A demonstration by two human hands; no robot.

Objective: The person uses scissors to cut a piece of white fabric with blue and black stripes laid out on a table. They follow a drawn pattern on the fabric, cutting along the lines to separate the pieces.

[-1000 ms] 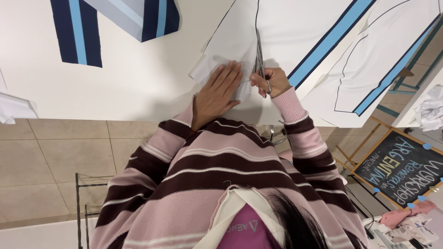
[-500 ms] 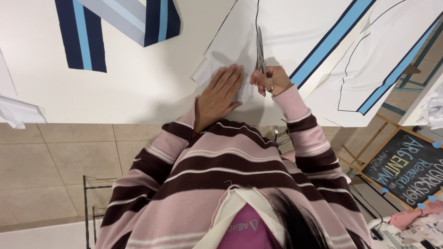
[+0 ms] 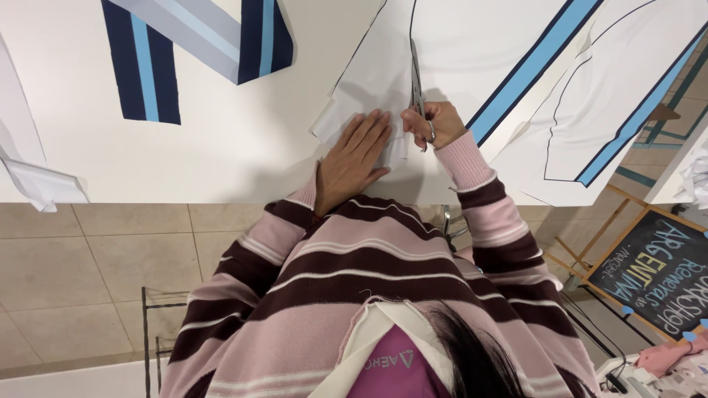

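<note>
1. On the white table (image 3: 184,155), the left hand (image 3: 358,158) lay open and flat, palm down, fingers spread, pressing on a white fabric piece (image 3: 376,81) with thin black outlines.
2. Just right of it, the right hand (image 3: 431,125) was closed around the handles of a pair of scissors (image 3: 417,88), a ring showing on one finger.
3. Beyond the hand, the scissor blades pointed to the far side of the table, lying along a black line on the fabric piece; whether they stood apart could not be told.
4. Farther right lay another white fabric panel (image 3: 619,96) with light blue and navy stripes, reaching to the table's near edge.
5. At the far left rested a striped navy and light blue strip (image 3: 147,66).
6. Below the table at the right stood a chalkboard sign (image 3: 656,276) on the tiled floor (image 3: 81,273).
</note>
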